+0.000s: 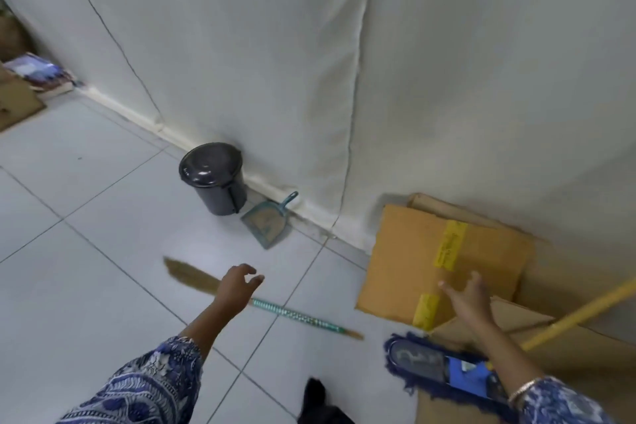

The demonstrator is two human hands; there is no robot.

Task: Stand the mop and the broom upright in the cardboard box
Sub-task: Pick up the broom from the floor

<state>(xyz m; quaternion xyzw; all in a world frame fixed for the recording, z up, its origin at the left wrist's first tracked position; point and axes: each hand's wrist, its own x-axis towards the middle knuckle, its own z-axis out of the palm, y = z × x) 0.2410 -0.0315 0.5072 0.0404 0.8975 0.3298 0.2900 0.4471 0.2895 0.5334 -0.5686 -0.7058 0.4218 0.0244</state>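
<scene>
A grass broom (pixel 296 314) with a teal patterned handle lies flat on the tiled floor. My left hand (pixel 237 284) hovers above its middle, fingers spread and holding nothing. The mop, a blue fringed flat head (pixel 418 360) on a yellow pole (pixel 581 311), lies at the lower right on flattened cardboard. The cardboard box (pixel 413 251) with yellow tape stands against the wall at the right. My right hand (pixel 469 296) is in front of the box's flap, open and empty.
A dark lidded bin (pixel 213 179) stands by the white fabric-covered wall, with a teal dustpan (pixel 268 222) leaning beside it. More cardboard and a stack of books (pixel 41 74) sit at the far left. A dark foot (pixel 316 403) shows at the bottom.
</scene>
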